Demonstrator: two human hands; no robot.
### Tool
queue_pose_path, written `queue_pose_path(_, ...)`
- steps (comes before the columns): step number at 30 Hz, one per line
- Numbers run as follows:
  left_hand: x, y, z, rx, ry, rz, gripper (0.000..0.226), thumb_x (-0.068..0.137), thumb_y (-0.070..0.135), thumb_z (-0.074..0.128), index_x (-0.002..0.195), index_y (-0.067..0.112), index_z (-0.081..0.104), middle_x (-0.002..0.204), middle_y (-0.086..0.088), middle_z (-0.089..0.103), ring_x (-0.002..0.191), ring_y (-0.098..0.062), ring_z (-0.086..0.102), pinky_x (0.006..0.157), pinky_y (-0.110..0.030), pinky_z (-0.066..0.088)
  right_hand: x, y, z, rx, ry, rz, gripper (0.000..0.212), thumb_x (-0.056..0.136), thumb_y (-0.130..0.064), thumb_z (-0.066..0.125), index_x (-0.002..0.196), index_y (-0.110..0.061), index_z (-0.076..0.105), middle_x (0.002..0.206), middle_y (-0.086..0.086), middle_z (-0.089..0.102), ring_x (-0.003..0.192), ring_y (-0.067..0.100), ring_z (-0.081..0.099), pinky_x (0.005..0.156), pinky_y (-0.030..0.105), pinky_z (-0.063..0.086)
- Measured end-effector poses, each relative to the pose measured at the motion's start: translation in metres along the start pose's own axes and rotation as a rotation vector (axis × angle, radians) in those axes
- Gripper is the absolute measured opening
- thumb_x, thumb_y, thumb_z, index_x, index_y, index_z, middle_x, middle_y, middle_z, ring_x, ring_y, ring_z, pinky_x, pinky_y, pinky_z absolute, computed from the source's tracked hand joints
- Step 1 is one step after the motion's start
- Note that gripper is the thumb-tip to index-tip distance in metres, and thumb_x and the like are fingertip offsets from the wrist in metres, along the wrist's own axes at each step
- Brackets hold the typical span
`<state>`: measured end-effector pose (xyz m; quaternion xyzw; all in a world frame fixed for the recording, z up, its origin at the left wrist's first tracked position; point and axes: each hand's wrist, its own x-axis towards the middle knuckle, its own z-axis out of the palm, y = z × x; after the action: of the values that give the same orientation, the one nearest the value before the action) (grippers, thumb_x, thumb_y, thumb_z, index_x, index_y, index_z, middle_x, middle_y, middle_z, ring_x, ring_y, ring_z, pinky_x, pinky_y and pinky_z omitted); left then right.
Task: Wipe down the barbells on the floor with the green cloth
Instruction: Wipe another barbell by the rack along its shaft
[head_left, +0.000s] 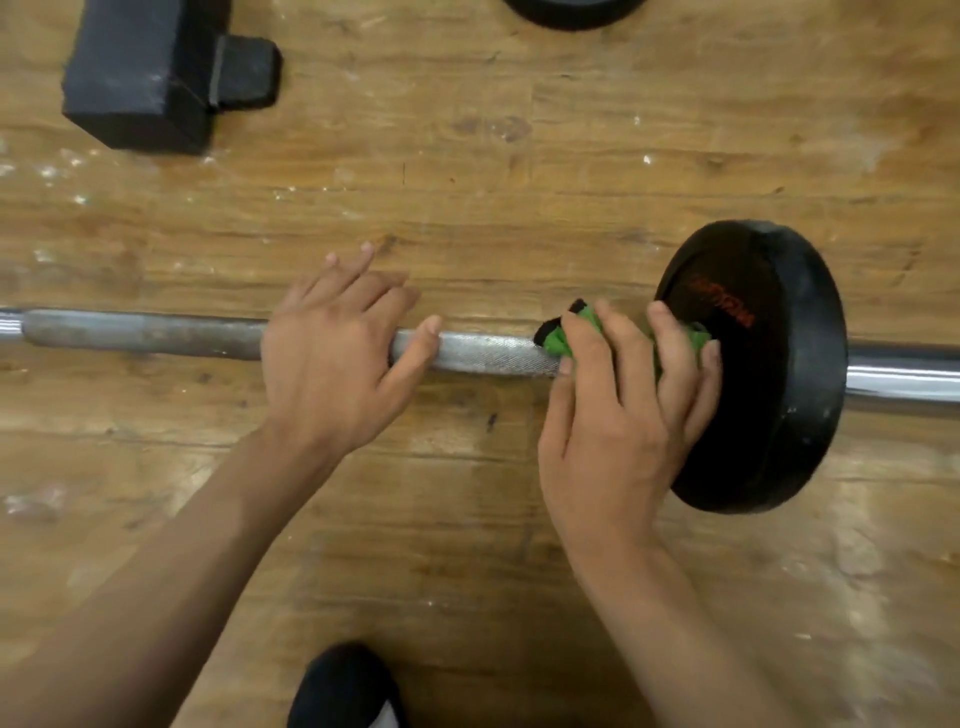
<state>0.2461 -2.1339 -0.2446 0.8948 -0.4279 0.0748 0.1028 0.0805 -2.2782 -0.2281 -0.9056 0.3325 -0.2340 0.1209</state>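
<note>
A steel barbell bar (483, 353) lies across the wooden floor from left to right, with a black weight plate (769, 364) on its right part. My right hand (618, 405) grips the green cloth (558, 335) wrapped over the bar, right against the plate's inner face. Most of the cloth is hidden under the fingers. My left hand (337, 343) rests on the bar a hand's width to the left, fingers spread and straight, thumb lying along the knurled steel.
A black block-shaped dumbbell head (150, 73) lies on the floor at the back left. The edge of another black plate (571, 10) shows at the top. A black shoe (343, 686) is at the bottom centre.
</note>
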Motion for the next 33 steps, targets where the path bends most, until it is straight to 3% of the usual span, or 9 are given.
queue_pose_path(6,0.008,0.000,0.009,0.013,0.062,0.011,0.064,0.109,0.052,0.028,0.125,0.010,0.073,0.128,-0.009,0.073,0.137,-0.032,0.057,0.114,-0.048,0.041,0.063,-0.001,0.005,-0.156,-0.093,-0.030,0.021,0.093,-0.027,0.050,0.091,-0.016,0.068,0.083,0.009,0.070,0.090,0.034,0.063,0.094,0.045,0.046)
queue_pose_path(9,0.013,0.000,0.010,0.003,0.100,0.010,0.062,0.110,0.051,0.030,0.122,0.010,0.074,0.125,-0.009,0.075,0.134,-0.032,0.060,0.109,-0.048,0.046,0.028,0.005,0.005,-0.061,-0.033,-0.058,0.023,0.101,-0.018,0.055,0.118,-0.018,0.071,0.117,0.003,0.072,0.123,0.029,0.059,0.120,0.045,0.031)
queue_pose_path(12,0.011,0.000,0.012,0.001,0.131,0.001,0.058,0.110,0.048,0.034,0.120,0.009,0.075,0.120,-0.010,0.076,0.132,-0.033,0.061,0.107,-0.049,0.047,0.022,0.012,0.005,-0.025,-0.001,-0.088,0.025,0.102,-0.015,0.056,0.120,-0.016,0.072,0.125,0.003,0.072,0.131,0.031,0.057,0.123,0.044,0.025)
queue_pose_path(17,0.016,0.000,0.018,0.004,0.167,-0.030,0.050,0.107,0.044,0.043,0.118,0.008,0.076,0.121,-0.011,0.076,0.131,-0.034,0.062,0.113,-0.049,0.041,0.078,-0.001,0.013,-0.226,-0.063,-0.051,0.010,0.088,-0.023,0.063,0.083,-0.016,0.068,0.077,0.006,0.069,0.080,0.032,0.064,0.079,0.041,0.048)
queue_pose_path(20,0.016,0.001,0.019,0.021,0.189,-0.039,0.048,0.105,0.043,0.046,0.118,0.008,0.076,0.121,-0.010,0.076,0.131,-0.033,0.063,0.114,-0.048,0.040,0.042,0.001,0.006,-0.182,-0.070,-0.049,0.023,0.098,-0.021,0.056,0.115,-0.019,0.071,0.115,0.002,0.072,0.120,0.029,0.060,0.116,0.046,0.035)
queue_pose_path(22,0.015,0.003,0.020,0.030,0.205,-0.046,0.047,0.104,0.044,0.047,0.116,0.009,0.077,0.121,-0.009,0.076,0.129,-0.031,0.064,0.114,-0.048,0.040,0.028,0.005,0.001,-0.157,-0.064,-0.078,0.027,0.102,-0.022,0.053,0.122,-0.018,0.071,0.126,0.002,0.070,0.131,0.031,0.056,0.122,0.047,0.026)
queue_pose_path(27,0.016,0.004,0.020,0.036,0.220,-0.050,0.048,0.103,0.046,0.046,0.112,0.011,0.078,0.118,-0.005,0.077,0.128,-0.029,0.065,0.112,-0.046,0.041,0.073,-0.008,0.013,-0.261,-0.084,0.012,0.028,0.093,-0.032,0.057,0.079,-0.018,0.075,0.073,0.006,0.069,0.086,0.032,0.064,0.091,0.044,0.047)
queue_pose_path(30,0.016,0.003,0.020,0.035,0.208,-0.063,0.049,0.103,0.049,0.047,0.111,0.013,0.079,0.119,-0.004,0.077,0.129,-0.028,0.064,0.110,-0.044,0.042,0.033,-0.007,0.003,-0.139,-0.101,0.014,0.027,0.102,-0.026,0.054,0.120,-0.021,0.074,0.120,0.001,0.073,0.127,0.027,0.057,0.120,0.049,0.031)
queue_pose_path(33,0.013,0.004,0.020,0.029,0.218,-0.065,0.049,0.103,0.049,0.047,0.110,0.014,0.080,0.121,-0.004,0.077,0.130,-0.027,0.064,0.109,-0.044,0.043,0.013,-0.004,-0.003,-0.171,-0.107,-0.023,0.037,0.106,-0.028,0.047,0.140,-0.023,0.064,0.145,0.003,0.061,0.146,0.028,0.042,0.126,0.052,0.018)
